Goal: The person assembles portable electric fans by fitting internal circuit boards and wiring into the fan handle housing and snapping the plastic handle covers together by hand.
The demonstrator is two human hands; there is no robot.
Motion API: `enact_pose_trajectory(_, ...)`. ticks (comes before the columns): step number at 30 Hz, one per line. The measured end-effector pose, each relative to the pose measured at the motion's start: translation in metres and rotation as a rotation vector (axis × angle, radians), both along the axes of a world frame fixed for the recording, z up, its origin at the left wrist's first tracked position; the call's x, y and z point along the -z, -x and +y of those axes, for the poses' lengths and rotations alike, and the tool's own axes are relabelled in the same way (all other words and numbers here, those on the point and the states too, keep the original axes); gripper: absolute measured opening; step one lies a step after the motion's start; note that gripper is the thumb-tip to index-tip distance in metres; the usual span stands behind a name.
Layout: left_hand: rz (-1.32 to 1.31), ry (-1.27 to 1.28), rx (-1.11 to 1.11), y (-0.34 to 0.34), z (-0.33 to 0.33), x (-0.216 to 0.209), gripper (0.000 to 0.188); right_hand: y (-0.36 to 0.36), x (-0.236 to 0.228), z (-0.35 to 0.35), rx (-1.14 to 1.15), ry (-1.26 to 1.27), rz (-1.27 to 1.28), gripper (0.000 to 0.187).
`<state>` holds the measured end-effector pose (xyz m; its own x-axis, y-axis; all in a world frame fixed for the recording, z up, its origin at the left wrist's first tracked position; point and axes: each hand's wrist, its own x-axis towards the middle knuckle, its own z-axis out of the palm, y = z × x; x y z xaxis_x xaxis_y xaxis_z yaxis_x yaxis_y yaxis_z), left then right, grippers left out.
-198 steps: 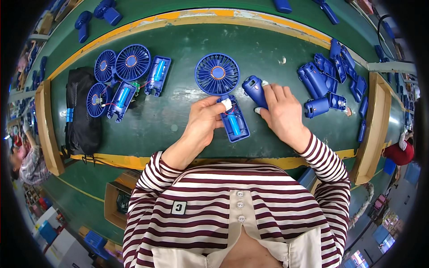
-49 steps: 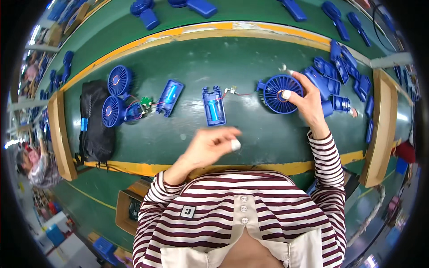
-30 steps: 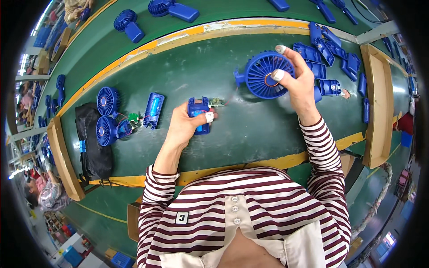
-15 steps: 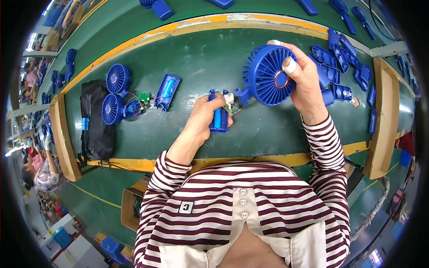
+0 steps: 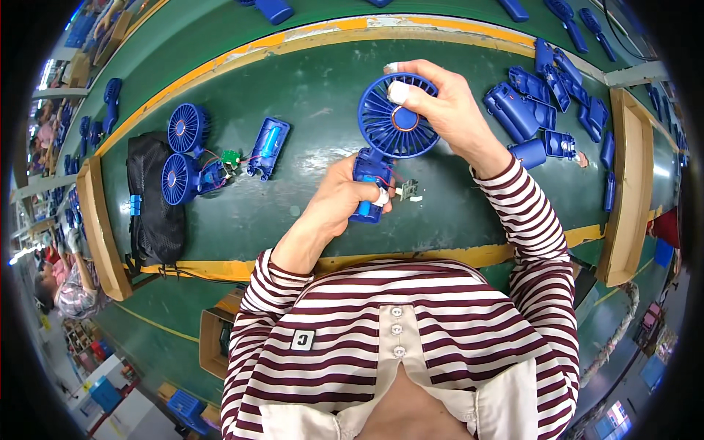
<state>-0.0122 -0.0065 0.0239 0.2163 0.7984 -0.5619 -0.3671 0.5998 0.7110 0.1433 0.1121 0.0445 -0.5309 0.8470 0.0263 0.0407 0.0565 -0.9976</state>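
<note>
In front of me my left hand (image 5: 345,192) is closed round a blue handle shell (image 5: 372,167) with a light-blue battery cell inside. My right hand (image 5: 447,110) grips the rim of a round blue fan head (image 5: 396,128), white wraps on its thumb and a finger. The fan head's neck meets the upper end of the handle shell; whether it is fully seated I cannot tell. A small circuit board (image 5: 408,189) hangs on wires just right of the shell. Left of my hands lies another handle shell with a battery (image 5: 269,147), wired to a green circuit board (image 5: 231,157).
Two more blue fan heads (image 5: 180,178) rest against a black bag (image 5: 155,209) at the left. Several blue handle casings (image 5: 511,111) are piled at the right. Cardboard trays (image 5: 629,191) stand at both table ends. Beyond the yellow edge, a green belt carries more fans.
My right hand has brought the fan head left, onto the top of the handle shell. The circuit board now dangles to the shell's right. My left hand still holds the shell.
</note>
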Motion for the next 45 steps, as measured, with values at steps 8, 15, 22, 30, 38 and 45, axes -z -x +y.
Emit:
enact_pose_trajectory(8, 0.056, -0.123, 0.065, -0.003, -0.001, -0.01, 0.049, 0.003, 0.009, 0.02, -0.181, 0.135, -0.043, 0.036)
enact_pose_trajectory(15, 0.175, -0.241, 0.043, -0.004, 0.002, -0.009, 0.027, 0.003, 0.012, 0.021, -0.175, 0.098, -0.053, 0.035)
enact_pose_trajectory(22, 0.314, -0.301, -0.001, -0.01, 0.009, -0.005, 0.024, 0.004, 0.017, 0.028, -0.148, 0.116, -0.061, 0.031)
enact_pose_trajectory(30, 0.167, -0.061, -0.272, -0.003, 0.021, -0.012, 0.027, -0.001, 0.016, 0.005, 0.234, -0.561, -0.098, 0.039)
enact_pose_trajectory(38, -0.026, -0.011, -0.36, 0.004, 0.024, -0.004, 0.028, -0.008, 0.012, -0.054, 0.178, -1.106, -0.295, 0.033)
enact_pose_trajectory(45, -0.038, -0.017, -0.357, 0.001, 0.02, -0.004, 0.026, -0.002, 0.018, -0.054, 0.222, -1.219, -0.296, 0.024)
